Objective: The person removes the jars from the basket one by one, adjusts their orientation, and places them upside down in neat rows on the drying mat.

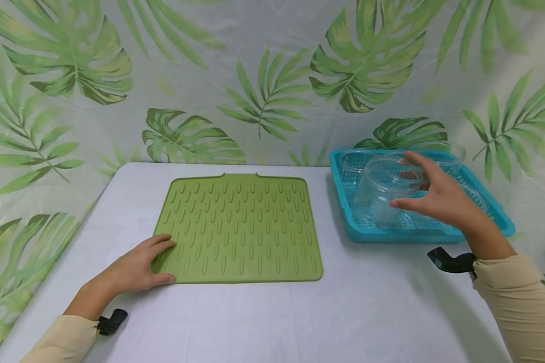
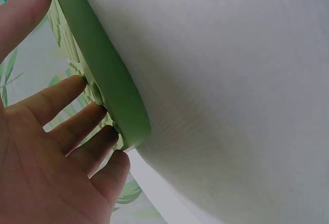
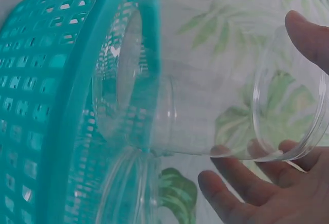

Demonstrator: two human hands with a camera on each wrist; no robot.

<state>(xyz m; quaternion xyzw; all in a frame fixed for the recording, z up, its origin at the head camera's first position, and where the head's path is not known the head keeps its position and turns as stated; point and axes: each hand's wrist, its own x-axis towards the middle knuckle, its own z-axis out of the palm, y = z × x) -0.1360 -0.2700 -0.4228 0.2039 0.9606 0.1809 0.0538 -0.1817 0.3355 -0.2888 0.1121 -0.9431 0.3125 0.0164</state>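
A green mat (image 1: pixel 236 229) with raised oval ridges lies on the white table. My left hand (image 1: pixel 141 262) rests at its near left corner. The left wrist view shows the fingertips touching the ridged face and the thumb (image 2: pixel 25 16) by the edge. On the right, a blue perforated basket (image 1: pixel 340 181) holds several clear containers. My right hand (image 1: pixel 440 194) reaches over it, thumb and fingers spread around a clear cup (image 3: pixel 205 100). Its thumb lies at the cup's near side and its fingers at the far side; firm contact is hard to make out.
Other clear containers (image 1: pixel 451 156) stand in the basket toward the back and right. White cloth (image 1: pixel 272 317) covers the table. Behind rises a leaf-patterned backdrop (image 1: pixel 272 30). A dark wrist device (image 1: pixel 451 262) is on each forearm.
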